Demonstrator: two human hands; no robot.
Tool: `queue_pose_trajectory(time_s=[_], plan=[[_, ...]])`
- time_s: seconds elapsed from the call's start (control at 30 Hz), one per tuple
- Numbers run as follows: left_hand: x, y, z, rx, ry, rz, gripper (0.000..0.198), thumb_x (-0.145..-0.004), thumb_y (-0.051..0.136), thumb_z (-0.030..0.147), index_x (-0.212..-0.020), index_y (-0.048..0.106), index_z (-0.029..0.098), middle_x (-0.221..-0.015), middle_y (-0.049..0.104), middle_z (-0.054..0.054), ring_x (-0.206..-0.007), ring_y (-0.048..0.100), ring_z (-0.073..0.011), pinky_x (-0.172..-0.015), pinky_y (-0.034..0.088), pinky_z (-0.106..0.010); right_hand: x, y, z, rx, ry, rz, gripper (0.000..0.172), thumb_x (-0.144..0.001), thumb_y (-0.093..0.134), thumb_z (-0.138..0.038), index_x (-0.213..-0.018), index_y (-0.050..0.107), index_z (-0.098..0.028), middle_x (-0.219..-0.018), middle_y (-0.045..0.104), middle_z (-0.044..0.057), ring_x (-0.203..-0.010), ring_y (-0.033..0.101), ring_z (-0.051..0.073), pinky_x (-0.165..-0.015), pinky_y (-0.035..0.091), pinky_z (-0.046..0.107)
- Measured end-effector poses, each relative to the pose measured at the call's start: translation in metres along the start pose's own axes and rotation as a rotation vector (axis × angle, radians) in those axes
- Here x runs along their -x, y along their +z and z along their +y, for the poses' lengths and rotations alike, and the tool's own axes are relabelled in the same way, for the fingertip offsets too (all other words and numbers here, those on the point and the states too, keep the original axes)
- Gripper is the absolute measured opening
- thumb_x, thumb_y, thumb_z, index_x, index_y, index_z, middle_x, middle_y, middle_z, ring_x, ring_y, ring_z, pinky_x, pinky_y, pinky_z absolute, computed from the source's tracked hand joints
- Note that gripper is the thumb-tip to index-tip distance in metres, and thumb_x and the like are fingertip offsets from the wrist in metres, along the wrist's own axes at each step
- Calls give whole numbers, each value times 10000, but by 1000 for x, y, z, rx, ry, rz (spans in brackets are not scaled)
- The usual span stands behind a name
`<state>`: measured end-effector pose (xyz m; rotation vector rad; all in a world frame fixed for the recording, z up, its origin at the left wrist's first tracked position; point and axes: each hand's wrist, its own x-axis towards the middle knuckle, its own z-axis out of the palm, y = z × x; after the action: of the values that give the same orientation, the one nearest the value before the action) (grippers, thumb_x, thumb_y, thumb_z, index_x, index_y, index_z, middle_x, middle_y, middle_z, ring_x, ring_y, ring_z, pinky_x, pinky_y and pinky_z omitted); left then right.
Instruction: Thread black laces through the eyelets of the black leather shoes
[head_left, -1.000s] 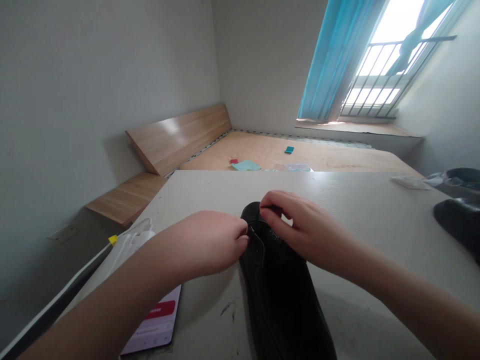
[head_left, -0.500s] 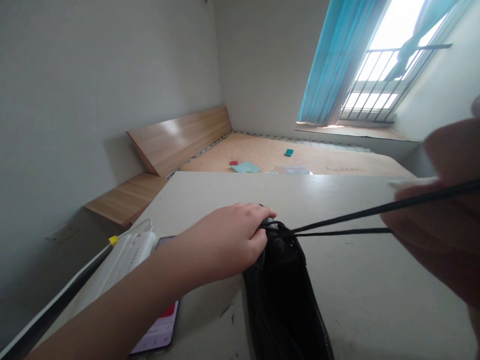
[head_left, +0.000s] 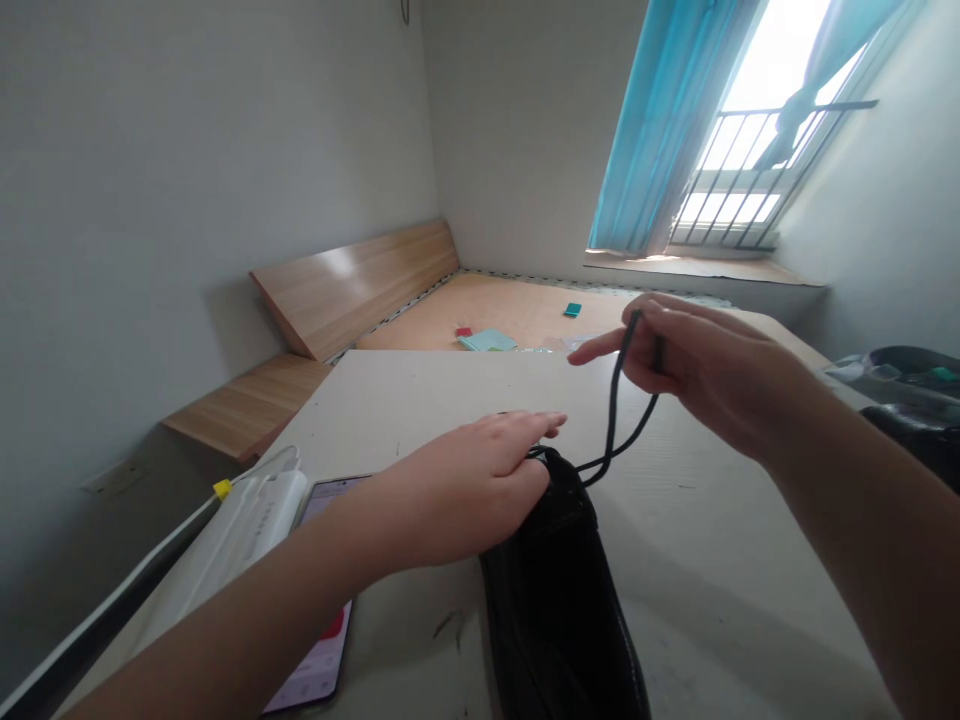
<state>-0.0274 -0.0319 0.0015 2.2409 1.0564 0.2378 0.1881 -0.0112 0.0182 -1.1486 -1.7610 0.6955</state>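
- Since the earlier frame, the right hand [head_left: 705, 375] has swung back from the far right edge toward the middle. The thin black shoelace [head_left: 613, 400], stretched taut then, now hangs in a slack curve.
- The black leather shoe [head_left: 559, 600] lies on the pale grey tabletop [head_left: 735, 580] at 6 o'clock in the view, with its far end pointing toward 12.
- By the look of it, the lace is anchored at the shoe's far end and two strands are drawn well clear of it. No knot or bow shows. The eyelets are hidden under the left hand [head_left: 465, 490], so how far the lace is threaded cannot be told.
- The left hand lies palm down over the shoe's far end, fingers straight and close together, pressing it to the tabletop. Its thumb is out of sight.
- The right hand is raised at 2 o'clock from that end. It pinches the two strands between thumb and curled fingers, with the forefinger stuck out toward 9.
- At 8 o'clock from the shoe, a phone with a lit screen [head_left: 315, 670] lies partly under the left forearm, with a white power bank [head_left: 247, 520] just beside it. A second dark shoe [head_left: 919, 445] sits at 3 o'clock.
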Motion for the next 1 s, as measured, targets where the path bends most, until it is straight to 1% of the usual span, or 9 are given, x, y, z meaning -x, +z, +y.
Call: queue_pose_trajectory(time_s=[0.1, 0.17, 0.27, 0.33, 0.4, 0.6, 0.77, 0.87, 1.0], plan=[[2, -1, 7, 292, 98, 32, 446, -953, 332, 333, -1382, 444, 284, -1462, 444, 64, -1348, 384, -145, -1129, 295, -282, 8, 2, -13, -252, -13, -82, 295, -936, 477, -407, -756, 572, -194, -792, 662, 6, -476, 345, 65, -487, 329, 235], [3, -2, 11, 421, 148, 158, 400, -973, 294, 373, -1215, 597, 275, -1310, 600, 60, -1245, 503, -157, -1049, 396, -270, 17, 7, -23, -151, -35, -173, 273, -918, 527, -413, -759, 610, -207, -769, 655, -9, -548, 450, 79, -528, 375, 224], [5, -5, 15, 291, 131, 343, 356, -951, 388, 377, -979, 718, 247, -1024, 726, 43, -1037, 622, -198, -921, 479, -292, 28, 16, -32, 192, -61, -242, 240, -879, 592, -378, -705, 617, -215, -613, 582, -33, -564, 488, 97, -473, 346, 208], [7, -8, 15, 136, 113, 374, 280, -914, 491, 382, -952, 744, 269, -915, 738, 47, -912, 645, -197, -848, 497, -289, 31, 19, -32, 374, -52, -217, 267, -867, 597, -370, -657, 602, -206, -540, 522, -41, -495, 425, 88, -418, 284, 212], [9, -12, 14, 70, 124, 367, 255, -906, 517, 382, -975, 749, 301, -872, 738, 54, -835, 640, -182, -800, 497, -278, 31, 18, -29, 393, -22, -235, 299, -865, 591, -386, -631, 591, -199, -532, 507, -41, -482, 404, 85, -412, 279, 209], [9, -12, 11, -3, 135, 382, 197, -881, 568, 317, -965, 745, 297, -804, 729, 61, -724, 618, -145, -644, 459, -244, 23, 24, -22, 217, 72, -234, 358, -836, 601, -447, -595, 552, -188, -511, 405, -51, -466, 328, 81, -406, 232, 217], [6, -4, 11, -15, 136, 596, 210, -851, 577, 232, -976, 736, 285, -786, 726, 63, -665, 596, -126, -542, 399, -220, 21, 34, -16, -126, 136, -243, 325, -870, 498, -416, -636, 479, -191, -615, 378, -33, -575, 340, 111, -503, 298, 244], [5, -3, 10, 13, 129, 631, 192, -839, 598, 220, -936, 740, 304, -782, 726, 88, -686, 613, -118, -573, 416, -213, 20, 36, -14, -320, 226, -266, 267, -882, 406, -281, -648, 495, -188, -656, 411, -14, -630, 377, 124, -577, 347, 263], [3, -4, 5, 31, 133, 638, 174, -885, 574, 318, -907, 746, 302, -771, 729, 75, -726, 644, -134, -578, 422, -226, 19, 40, -14, -290, 118, -87, 173, -869, 546, -274, -761, 659, -200, -698, 552, -12, -680, 486, 117, -614, 385, 252]])
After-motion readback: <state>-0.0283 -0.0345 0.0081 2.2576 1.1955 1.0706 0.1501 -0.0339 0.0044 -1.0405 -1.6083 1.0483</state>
